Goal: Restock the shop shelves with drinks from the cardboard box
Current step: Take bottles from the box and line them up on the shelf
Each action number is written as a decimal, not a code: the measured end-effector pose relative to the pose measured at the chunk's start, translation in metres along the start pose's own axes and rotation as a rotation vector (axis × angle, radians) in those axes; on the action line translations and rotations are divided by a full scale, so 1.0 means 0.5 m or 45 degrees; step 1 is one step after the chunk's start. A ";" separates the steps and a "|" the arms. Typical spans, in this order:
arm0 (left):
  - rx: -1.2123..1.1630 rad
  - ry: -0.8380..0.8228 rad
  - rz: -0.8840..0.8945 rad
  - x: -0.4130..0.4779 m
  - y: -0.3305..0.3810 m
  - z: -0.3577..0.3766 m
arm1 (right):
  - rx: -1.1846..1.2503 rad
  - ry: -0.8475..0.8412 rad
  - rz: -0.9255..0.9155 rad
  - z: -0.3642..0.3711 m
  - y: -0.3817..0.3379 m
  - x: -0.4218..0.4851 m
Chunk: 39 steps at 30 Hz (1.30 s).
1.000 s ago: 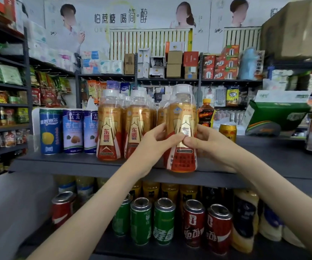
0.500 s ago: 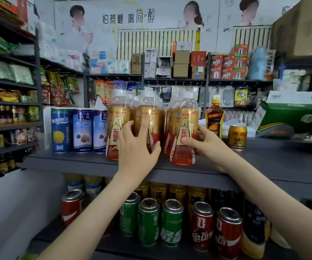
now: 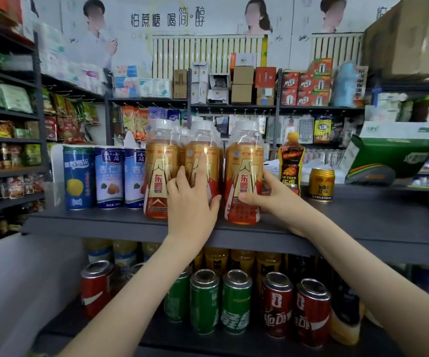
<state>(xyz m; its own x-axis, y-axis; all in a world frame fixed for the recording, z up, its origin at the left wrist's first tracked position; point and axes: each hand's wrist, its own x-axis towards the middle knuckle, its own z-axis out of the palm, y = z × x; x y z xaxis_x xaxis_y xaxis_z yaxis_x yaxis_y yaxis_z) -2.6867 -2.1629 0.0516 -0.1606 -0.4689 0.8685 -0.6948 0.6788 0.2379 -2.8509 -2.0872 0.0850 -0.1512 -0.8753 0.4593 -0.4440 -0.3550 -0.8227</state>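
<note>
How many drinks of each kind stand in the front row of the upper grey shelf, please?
Tall blue metal cans: 3
Golden-orange plastic bottles with white caps: 3
Dark plastic bottle with an orange cap: 1
Short gold metal can: 1
Total: 8
More bottles stand behind the front ones, too hidden to count.

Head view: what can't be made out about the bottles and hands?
All in the head view:
Middle bottle: label covered by left hand.
Right hand: fingertips hidden behind right bottle.
Rear bottles: count hidden by the front ones.
Top-right carton: blurred, cut by the edge.
</note>
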 end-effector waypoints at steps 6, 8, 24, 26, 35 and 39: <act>-0.122 0.010 0.093 -0.007 -0.026 0.003 | -0.479 0.115 -0.295 0.027 -0.009 -0.017; -0.007 0.061 0.154 -0.005 -0.038 0.007 | -0.680 0.118 -0.390 0.039 -0.013 -0.020; -0.175 -0.048 0.157 -0.103 -0.105 -0.053 | -1.202 0.427 -0.424 0.122 -0.031 -0.100; -0.174 -0.042 0.134 -0.159 -0.125 -0.074 | -1.135 0.430 -0.554 0.171 -0.029 -0.145; 0.128 -0.591 -0.417 -0.577 -0.262 -0.213 | -0.751 -0.386 -0.482 0.506 0.167 -0.370; 0.357 -0.930 -0.793 -0.773 -0.355 -0.339 | -0.657 -0.745 -0.318 0.692 0.231 -0.459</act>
<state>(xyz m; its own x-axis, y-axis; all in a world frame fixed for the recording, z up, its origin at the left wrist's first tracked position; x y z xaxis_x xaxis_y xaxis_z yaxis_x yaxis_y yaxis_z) -2.3822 -2.0064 -0.2525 -0.0379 -0.9919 0.1211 -0.9269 0.0801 0.3667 -2.5616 -2.0409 -0.2313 0.4278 -0.8708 0.2421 -0.7756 -0.4913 -0.3963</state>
